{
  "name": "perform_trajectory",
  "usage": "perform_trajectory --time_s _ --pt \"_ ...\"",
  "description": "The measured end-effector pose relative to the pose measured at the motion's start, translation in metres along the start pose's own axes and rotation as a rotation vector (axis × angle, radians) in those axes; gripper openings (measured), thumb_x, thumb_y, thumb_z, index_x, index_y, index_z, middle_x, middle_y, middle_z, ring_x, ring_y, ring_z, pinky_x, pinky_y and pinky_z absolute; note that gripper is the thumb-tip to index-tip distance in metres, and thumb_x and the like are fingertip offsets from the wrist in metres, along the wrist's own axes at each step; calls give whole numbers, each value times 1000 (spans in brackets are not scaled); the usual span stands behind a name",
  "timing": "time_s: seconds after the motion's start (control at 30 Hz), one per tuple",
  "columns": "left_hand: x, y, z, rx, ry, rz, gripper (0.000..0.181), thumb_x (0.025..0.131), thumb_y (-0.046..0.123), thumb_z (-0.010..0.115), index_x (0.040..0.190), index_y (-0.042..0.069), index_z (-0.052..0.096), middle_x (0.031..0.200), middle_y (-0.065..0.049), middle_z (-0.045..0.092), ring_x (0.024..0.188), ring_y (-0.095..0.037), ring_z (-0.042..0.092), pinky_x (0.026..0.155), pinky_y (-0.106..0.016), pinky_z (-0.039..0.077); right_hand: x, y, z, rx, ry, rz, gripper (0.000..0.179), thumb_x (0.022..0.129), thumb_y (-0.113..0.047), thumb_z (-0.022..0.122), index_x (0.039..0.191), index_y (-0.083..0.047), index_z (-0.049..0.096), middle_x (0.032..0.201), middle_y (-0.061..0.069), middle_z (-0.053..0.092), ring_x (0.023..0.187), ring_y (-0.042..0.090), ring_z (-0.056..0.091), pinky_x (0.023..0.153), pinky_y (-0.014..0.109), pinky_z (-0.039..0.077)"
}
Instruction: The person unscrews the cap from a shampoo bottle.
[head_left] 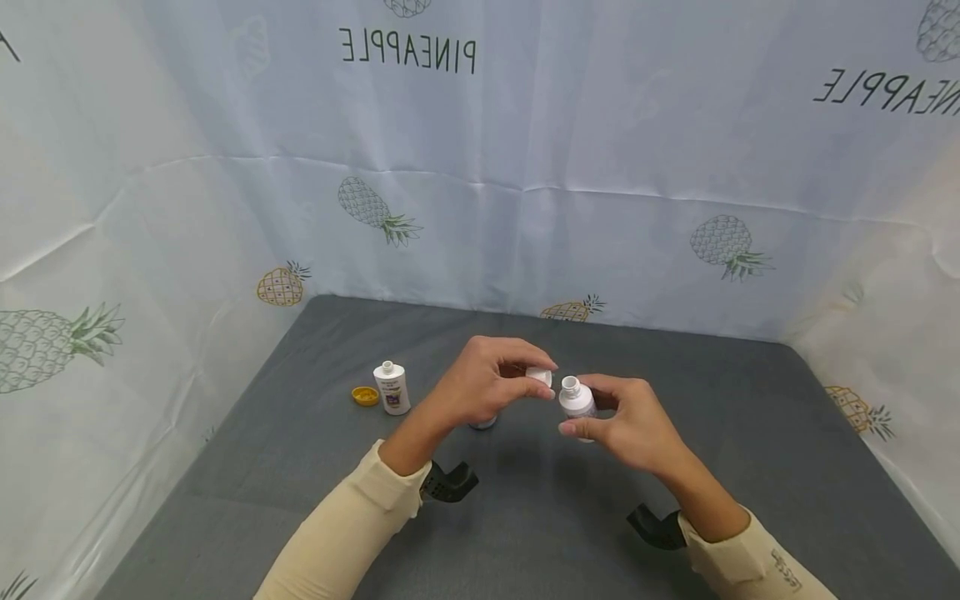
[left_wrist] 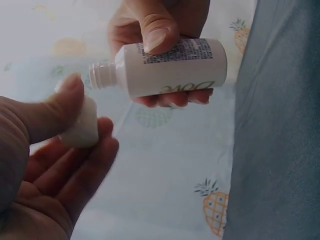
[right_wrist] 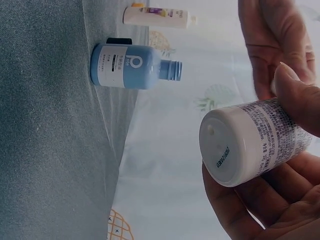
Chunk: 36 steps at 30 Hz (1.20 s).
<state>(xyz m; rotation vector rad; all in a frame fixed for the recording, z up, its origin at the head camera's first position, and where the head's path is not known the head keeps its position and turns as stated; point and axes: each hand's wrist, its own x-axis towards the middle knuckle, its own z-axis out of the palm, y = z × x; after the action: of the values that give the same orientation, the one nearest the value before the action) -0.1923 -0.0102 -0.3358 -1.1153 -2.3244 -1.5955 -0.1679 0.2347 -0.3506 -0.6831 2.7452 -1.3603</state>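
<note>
Between thumb and fingers my left hand [head_left: 487,379] pinches a white bottle cap [head_left: 539,377], which is off its bottle. My right hand [head_left: 633,421] grips a small white Dove bottle [head_left: 577,398], raised over the table with its threaded neck uncovered. In the left wrist view the cap [left_wrist: 84,122] is just apart from the bottle's neck [left_wrist: 102,75]. The right wrist view shows the base of the white bottle [right_wrist: 222,150] and the printed text on its side. Behind the left hand, a blue bottle [right_wrist: 127,66] stands without a cap, mostly hidden in the head view.
Farther left on the dark grey table [head_left: 712,400] stands another uncapped white bottle [head_left: 392,390] with a purple label. A yellow cap [head_left: 365,396] lies beside it. By the blue bottle is a dark cap-like piece [right_wrist: 120,41]. Pineapple-print curtains [head_left: 517,167] enclose the table's back and sides.
</note>
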Motion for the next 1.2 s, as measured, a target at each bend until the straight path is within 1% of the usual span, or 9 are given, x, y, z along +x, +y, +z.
perform_trajectory --time_s 0.1,0.2,0.3,0.37,0.47,0.6,0.7,1.0,1.2 --pt "-1 -2 0 -23 11 -61 24 90 9 81 113 2 77 110 -12 75 93 -14 73 85 -25 63 -1 -1 -2 -7 7 19 49 81 -19 91 124 -3 73 111 10 77 97 21 76 77 27 61" --pt "-2 -3 0 -15 4 -118 28 95 11 77 121 3 75 118 -11 74 103 -17 74 91 -25 61 -1 -2 -3 -17 15 33 51 81 -20 91 125 -3 73 112 10 77 97 22 76 78 26 61" --pt "-3 -2 1 3 -9 -149 33 100 15 71 131 7 72 124 -9 75 108 -18 74 90 -24 60 -1 -2 -5 -25 23 34 50 80 -20 92 124 -3 73 111 10 77 96 22 76 79 26 60" --pt "-4 -3 2 -3 -9 -155 33 101 16 69 133 8 71 125 -9 76 109 -18 75 88 -24 60 -1 -3 -6 -23 26 36 50 80 -20 92 124 -3 74 111 10 77 96 22 76 78 26 60" --pt "-5 -5 6 -53 18 -178 29 99 16 72 127 8 75 120 -8 78 103 -16 75 85 -25 61 -2 -3 -7 -24 25 39 51 81 -20 92 125 -4 73 111 10 77 97 22 76 78 27 60" --pt "-7 -8 10 -161 83 -254 25 92 15 80 117 8 80 114 -9 80 97 -12 76 84 -28 63 -2 -2 -7 -28 20 38 51 81 -21 91 126 -3 73 112 10 77 98 23 76 78 29 61" --pt "-8 -10 13 -210 124 -283 27 87 13 85 114 9 82 112 -11 81 94 -11 76 82 -29 64 -2 -2 -7 -25 19 35 51 80 -21 92 125 -4 73 111 10 77 97 22 76 78 31 62" --pt "-8 -10 26 -273 181 -213 31 81 5 88 111 3 81 109 -17 80 92 -8 77 83 -31 65 -3 1 -8 -8 24 38 50 81 -22 92 124 -6 74 112 9 77 97 20 76 76 25 61" --pt "-8 -15 34 -312 212 -201 31 82 3 87 111 1 80 109 -20 79 91 -5 76 83 -30 65 -5 3 -7 30 19 55 50 82 -20 90 126 -5 73 114 11 76 99 22 76 76 25 61"
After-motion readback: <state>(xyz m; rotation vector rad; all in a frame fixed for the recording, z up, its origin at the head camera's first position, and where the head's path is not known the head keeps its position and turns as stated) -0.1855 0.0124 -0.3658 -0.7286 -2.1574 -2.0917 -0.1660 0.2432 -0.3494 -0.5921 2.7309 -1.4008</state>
